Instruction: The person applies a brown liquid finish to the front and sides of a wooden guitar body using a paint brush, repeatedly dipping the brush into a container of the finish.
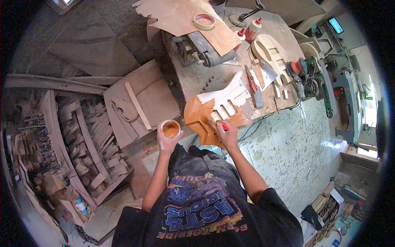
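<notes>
My left hand (165, 144) is wrapped round a small round cup (171, 129) with amber-brown liquid in it, held just left of an electric guitar body (199, 112). The body lies at the near corner of the workbench. Its near and left parts are coated glossy orange-brown, while the far part is pale, and several routed slots show bare wood. In my right hand (230, 138) is a brush with a red handle (225, 126). The brush's tip points left, at the coated face near the slots; whether it touches is too small to tell.
Beyond the guitar body, the workbench (187, 78) bears red-handled pliers (252, 80), a second pale guitar body (271, 55), glue bottles (253, 28), a tape roll (204, 21) and a sander (297, 68). Wood offcuts (88, 156) fill shelves at left. Cables (257, 123) hang off the bench's right edge.
</notes>
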`<state>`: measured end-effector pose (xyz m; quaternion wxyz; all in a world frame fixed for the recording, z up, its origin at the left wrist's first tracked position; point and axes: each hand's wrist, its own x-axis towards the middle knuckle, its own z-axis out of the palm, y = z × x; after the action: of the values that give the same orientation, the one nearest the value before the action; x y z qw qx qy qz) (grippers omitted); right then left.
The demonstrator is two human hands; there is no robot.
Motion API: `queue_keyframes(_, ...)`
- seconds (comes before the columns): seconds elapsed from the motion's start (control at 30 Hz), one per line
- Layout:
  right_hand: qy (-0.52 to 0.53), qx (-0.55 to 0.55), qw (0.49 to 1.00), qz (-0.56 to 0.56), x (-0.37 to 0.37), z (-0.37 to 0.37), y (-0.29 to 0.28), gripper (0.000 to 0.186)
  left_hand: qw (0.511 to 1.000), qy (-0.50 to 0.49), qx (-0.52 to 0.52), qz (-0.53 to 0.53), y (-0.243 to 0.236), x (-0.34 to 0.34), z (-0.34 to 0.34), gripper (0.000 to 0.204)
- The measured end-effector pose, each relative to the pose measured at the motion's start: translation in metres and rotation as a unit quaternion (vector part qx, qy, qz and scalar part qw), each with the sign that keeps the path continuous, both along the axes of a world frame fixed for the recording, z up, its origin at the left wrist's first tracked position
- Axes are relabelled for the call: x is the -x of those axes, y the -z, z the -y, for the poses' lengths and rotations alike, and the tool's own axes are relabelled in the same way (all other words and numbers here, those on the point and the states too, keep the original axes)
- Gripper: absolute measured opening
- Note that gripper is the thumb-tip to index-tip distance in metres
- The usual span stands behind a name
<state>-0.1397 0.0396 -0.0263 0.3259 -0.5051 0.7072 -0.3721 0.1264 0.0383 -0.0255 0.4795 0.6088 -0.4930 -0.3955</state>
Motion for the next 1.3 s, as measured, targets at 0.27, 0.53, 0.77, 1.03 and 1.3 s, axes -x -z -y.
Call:
queue_keyframes(0.27,-0.007,-0.021,0.998,-0.057,0.038,-0.025,-0.031,0.019,0.999,-0.008,0.027,0.020,0.002,0.000,0.003,0.058)
queue_keyframes(0.53,-0.025,0.003,1.000,-0.004,0.015,-0.021,-0.021,0.015,1.000,-0.011,0.007,-0.016,0.005,0.001,0.001,0.059)
queue_keyframes(0.77,-0.028,0.072,0.995,-0.059,0.010,-0.019,-0.018,0.013,1.000,-0.011,0.014,0.004,0.011,0.000,-0.001,0.057)
queue_keyframes(1.03,-0.006,0.002,0.996,-0.092,0.045,-0.031,-0.015,0.019,1.000,-0.009,0.015,0.018,-0.001,-0.001,0.001,0.058)
queue_keyframes(1.3,0.113,0.121,0.983,-0.074,0.047,0.028,0.056,0.021,1.000,0.008,0.013,-0.014,-0.005,0.009,0.001,0.057)
